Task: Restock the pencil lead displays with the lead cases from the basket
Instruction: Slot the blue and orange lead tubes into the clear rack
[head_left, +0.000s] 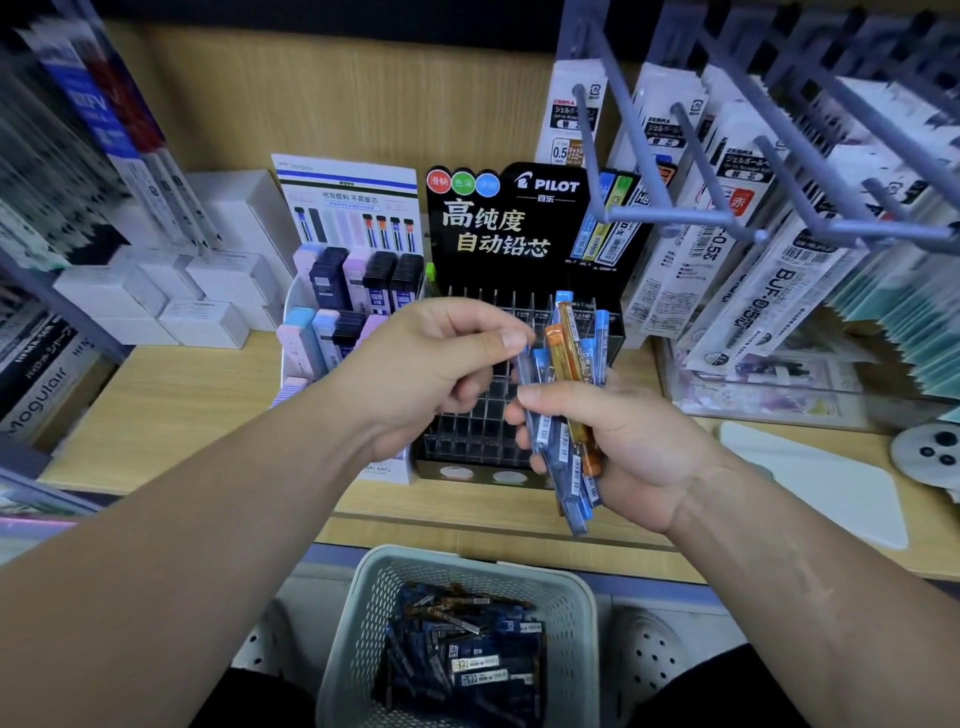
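My right hand (618, 441) grips a bundle of lead cases (569, 395), mostly blue with one orange, fanned upward over the black Pilot display (498, 228). My left hand (431, 364) pinches the top of one blue case in that bundle between thumb and forefinger. Both hands hover above the display's clear grid of slots (467, 421), which looks largely unfilled. Below, on the floor, a pale plastic basket (358, 613) holds several more dark blue lead cases (467, 654).
A white display (343, 291) with pastel and dark lead cases stands left of the Pilot one. White boxes (208, 306) sit further left. Metal pegs (691, 208) with hanging refill packs jut out at upper right. A white tray (831, 478) lies on the wooden shelf at right.
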